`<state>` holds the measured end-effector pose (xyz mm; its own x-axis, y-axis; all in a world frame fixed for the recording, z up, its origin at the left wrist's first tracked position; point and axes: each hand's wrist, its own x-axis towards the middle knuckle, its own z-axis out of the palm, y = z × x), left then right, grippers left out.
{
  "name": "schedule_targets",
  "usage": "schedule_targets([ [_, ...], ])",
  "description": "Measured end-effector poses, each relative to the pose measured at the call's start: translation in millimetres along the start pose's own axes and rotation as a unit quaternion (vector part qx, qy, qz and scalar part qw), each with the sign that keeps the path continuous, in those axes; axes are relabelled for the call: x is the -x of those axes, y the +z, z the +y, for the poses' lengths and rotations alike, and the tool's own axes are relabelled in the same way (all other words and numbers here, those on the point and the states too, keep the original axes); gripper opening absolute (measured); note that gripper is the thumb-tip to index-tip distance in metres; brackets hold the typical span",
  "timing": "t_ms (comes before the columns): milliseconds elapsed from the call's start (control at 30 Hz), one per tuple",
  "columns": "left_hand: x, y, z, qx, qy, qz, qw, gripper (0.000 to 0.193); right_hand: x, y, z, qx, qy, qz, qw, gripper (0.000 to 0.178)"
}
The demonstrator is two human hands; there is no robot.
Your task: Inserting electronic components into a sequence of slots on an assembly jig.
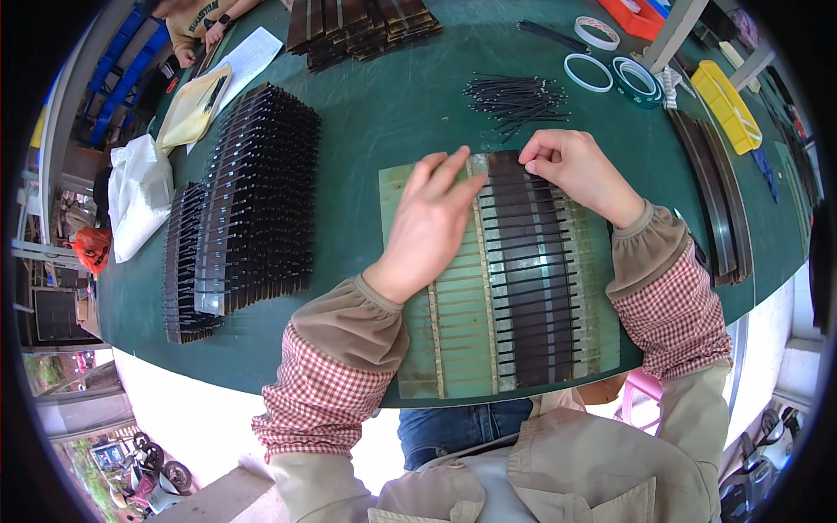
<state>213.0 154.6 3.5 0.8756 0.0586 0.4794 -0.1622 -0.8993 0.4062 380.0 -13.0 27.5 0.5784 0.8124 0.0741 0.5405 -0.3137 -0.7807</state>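
Note:
A pale green grooved board (458,327) lies in front of me at the table's near edge. On it rests a dark brown strip panel (532,279), crossed by several thin black rods whose ends stick out at both sides. A pale tape line runs lengthwise down it. My left hand (427,222) lies over the board's upper left, fingers stretched out, fingertips by the panel's left edge. At the panel's upper right corner, my right hand (580,170) is closed in a pinch. Whatever its fingertips hold is too small to make out.
Loose black rods (514,100) lie beyond the board, near tape rolls (588,72). Left stands a tall stack of rod-filled panels (257,200) beside a white bag (139,196). Dark strips (711,196) and a yellow tray (725,106) are right. Another person (196,22) is at far left.

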Motion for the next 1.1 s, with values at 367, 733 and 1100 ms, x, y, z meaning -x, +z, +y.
schedule_targets([
  [367,17,-7,4,0.058,-0.006,-0.01,0.998,0.04,38,-19,-15,0.046,-0.016,0.036,0.998,0.011],
  [733,30,-18,21,0.048,0.036,-0.078,0.995,0.041,63,1,-15,0.136,-0.103,-0.005,0.985,0.009],
  [1100,31,-16,20,0.023,0.046,-0.076,0.996,0.041,62,2,-15,0.201,-0.139,-0.004,0.97,0.009],
])
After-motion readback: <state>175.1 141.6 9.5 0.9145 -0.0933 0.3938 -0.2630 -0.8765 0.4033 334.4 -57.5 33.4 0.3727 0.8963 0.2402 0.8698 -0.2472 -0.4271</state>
